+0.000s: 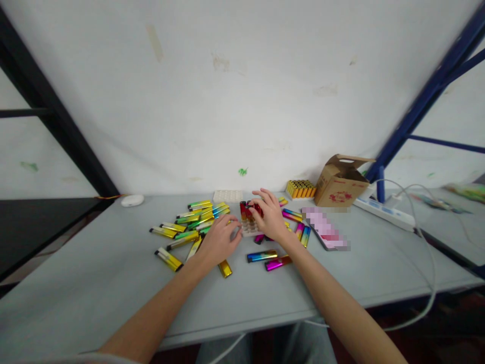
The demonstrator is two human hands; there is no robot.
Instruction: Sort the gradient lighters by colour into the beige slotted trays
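A small white slotted tray (248,231) sits at the middle of the grey table (113,273) with several red lighters (247,209) standing in it. My left hand (222,240) rests at the tray's left edge, fingers curled against it. Over the tray's right side is my right hand (270,215), fingers bent down onto the red lighters. Many loose lighters lie around: yellow-green ones (189,225) to the left, a blue-gold one (262,256) and a pink one (278,263) in front.
An empty white tray (228,196) lies behind. A block of orange lighters (300,189) and an open cardboard box (340,182) stand at the back right. A phone (326,230), a power strip (386,212) with cables, and a white oval object (132,200) also lie here.
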